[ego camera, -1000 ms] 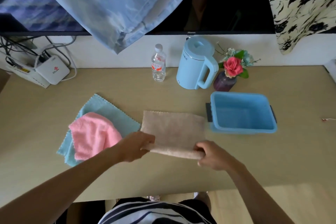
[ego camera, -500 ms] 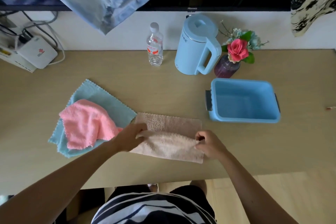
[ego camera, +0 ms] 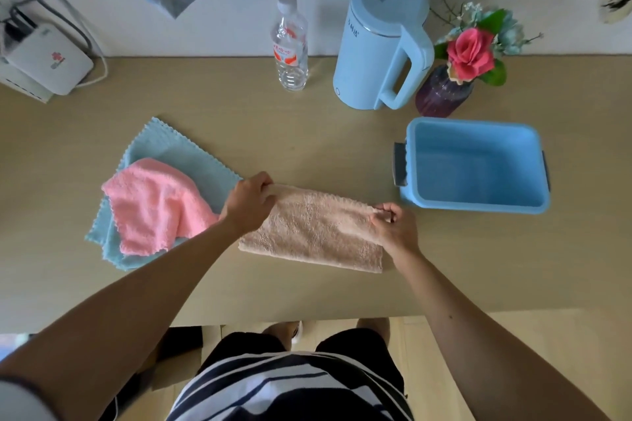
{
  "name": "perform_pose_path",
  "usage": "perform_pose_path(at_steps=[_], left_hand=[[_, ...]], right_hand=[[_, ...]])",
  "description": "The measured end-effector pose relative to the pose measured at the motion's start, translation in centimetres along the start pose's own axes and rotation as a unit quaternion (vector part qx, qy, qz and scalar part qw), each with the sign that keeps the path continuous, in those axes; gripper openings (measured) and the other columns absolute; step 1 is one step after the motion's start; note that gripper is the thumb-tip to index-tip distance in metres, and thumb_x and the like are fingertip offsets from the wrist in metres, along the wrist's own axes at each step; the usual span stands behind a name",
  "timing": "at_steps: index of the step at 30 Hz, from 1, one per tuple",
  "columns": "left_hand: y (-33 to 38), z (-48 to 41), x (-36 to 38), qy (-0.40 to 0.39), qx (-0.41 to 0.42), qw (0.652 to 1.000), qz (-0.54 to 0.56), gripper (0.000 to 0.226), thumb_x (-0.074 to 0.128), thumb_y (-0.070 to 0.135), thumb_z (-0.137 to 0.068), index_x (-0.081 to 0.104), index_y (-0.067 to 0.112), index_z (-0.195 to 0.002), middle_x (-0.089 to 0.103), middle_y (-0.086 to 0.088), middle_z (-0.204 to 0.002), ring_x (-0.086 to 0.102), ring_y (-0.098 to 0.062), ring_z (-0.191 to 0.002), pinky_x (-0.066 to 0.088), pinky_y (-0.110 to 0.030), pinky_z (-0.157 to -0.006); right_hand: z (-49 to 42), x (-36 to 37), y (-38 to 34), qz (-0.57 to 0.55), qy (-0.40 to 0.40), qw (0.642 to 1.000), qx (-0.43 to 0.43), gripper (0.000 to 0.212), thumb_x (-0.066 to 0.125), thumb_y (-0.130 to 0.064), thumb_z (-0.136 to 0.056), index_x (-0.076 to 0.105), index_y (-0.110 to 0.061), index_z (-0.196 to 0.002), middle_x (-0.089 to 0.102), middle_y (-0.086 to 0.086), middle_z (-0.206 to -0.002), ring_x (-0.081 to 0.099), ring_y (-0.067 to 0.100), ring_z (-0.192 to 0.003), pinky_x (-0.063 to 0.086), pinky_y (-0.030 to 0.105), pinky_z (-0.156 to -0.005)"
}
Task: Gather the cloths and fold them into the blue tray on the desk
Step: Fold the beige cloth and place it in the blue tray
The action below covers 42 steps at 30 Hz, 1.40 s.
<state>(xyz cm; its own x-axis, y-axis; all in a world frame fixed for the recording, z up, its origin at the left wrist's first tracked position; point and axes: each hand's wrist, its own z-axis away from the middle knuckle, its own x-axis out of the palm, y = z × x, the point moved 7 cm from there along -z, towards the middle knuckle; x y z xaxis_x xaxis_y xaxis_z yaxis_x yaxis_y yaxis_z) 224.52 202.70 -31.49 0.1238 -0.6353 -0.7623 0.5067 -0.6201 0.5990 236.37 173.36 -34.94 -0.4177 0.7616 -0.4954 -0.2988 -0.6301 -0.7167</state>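
Note:
A beige cloth (ego camera: 314, 232) lies folded in half on the desk in front of me. My left hand (ego camera: 249, 203) pinches its far left corner and my right hand (ego camera: 395, 227) pinches its far right corner. To the left, a crumpled pink cloth (ego camera: 150, 205) rests on top of a light blue cloth (ego camera: 178, 150). The blue tray (ego camera: 473, 164) stands at the right of the desk with nothing inside it.
Along the back wall stand a water bottle (ego camera: 290, 41), a light blue kettle (ego camera: 381, 41) and a purple vase with a pink rose (ego camera: 455, 75). A white router with cables (ego camera: 48, 61) sits at the back left. Fabric hangs from the screen above.
Both hands carried the near edge of the beige cloth away from me and over onto its far edge, folding it in half. The camera tilted down.

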Motion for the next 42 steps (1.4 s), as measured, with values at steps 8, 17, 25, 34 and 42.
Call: perform_pose_path(at_steps=[8, 17, 25, 34, 42], left_hand=[[0.0, 0.5, 0.6, 0.058, 0.013, 0.984, -0.168, 0.045, 0.069, 0.003, -0.077, 0.052, 0.014, -0.117, 0.059, -0.009, -0.111, 0.055, -0.028, -0.100, 0.051, -0.043, -0.088], [1.4, 6.7, 8.3, -0.084, 0.075, 0.960, -0.255, 0.057, 0.048, 0.058, -0.091, 0.048, 0.014, -0.126, 0.050, -0.007, -0.122, 0.054, -0.026, -0.106, 0.055, -0.041, -0.085], [3.3, 4.8, 10.0, -0.122, 0.117, 0.930, -0.326, 0.075, 0.056, 0.019, -0.097, 0.011, 0.017, -0.157, 0.002, -0.011, -0.167, 0.000, -0.032, -0.154, 0.014, -0.047, -0.125], [5.1, 8.7, 11.4, -0.176, 0.281, 0.897, -0.293, 0.046, 0.056, -0.001, -0.085, 0.054, 0.011, -0.129, 0.055, -0.010, -0.132, 0.051, -0.025, -0.121, 0.042, -0.037, -0.107], [2.8, 11.4, 10.9, -0.249, 0.288, 0.869, -0.317, 0.051, 0.061, 0.020, -0.081, 0.051, 0.018, -0.132, 0.047, -0.010, -0.139, 0.041, -0.028, -0.134, 0.039, -0.039, -0.113]], right_hand=[[0.7, 0.2, -2.0, 0.050, 0.024, 0.993, -0.103, 0.050, 0.068, -0.009, -0.091, 0.047, -0.007, -0.137, 0.060, 0.009, -0.127, 0.059, 0.021, -0.118, 0.048, 0.037, -0.106], [4.5, 4.5, -0.4, 0.357, -0.087, 0.885, -0.286, 0.048, 0.069, -0.017, -0.083, 0.058, -0.023, -0.130, 0.046, -0.002, -0.138, 0.049, 0.018, -0.126, 0.045, 0.037, -0.105], [7.4, 3.0, 1.0, 0.389, -0.065, 0.881, -0.260, 0.059, 0.068, -0.018, -0.079, 0.051, -0.028, -0.135, 0.046, -0.001, -0.140, 0.051, 0.020, -0.127, 0.050, 0.036, -0.098], [10.8, 5.5, 3.0, 0.322, -0.243, 0.874, -0.272, 0.056, 0.067, -0.020, -0.086, 0.051, -0.028, -0.138, 0.048, -0.007, -0.132, 0.057, 0.009, -0.111, 0.051, 0.027, -0.094], [10.8, 5.3, 2.6, 0.433, -0.210, 0.783, -0.394, 0.042, 0.056, -0.002, -0.079, 0.060, -0.022, -0.116, 0.052, -0.003, -0.122, 0.051, 0.019, -0.113, 0.044, 0.033, -0.093]])
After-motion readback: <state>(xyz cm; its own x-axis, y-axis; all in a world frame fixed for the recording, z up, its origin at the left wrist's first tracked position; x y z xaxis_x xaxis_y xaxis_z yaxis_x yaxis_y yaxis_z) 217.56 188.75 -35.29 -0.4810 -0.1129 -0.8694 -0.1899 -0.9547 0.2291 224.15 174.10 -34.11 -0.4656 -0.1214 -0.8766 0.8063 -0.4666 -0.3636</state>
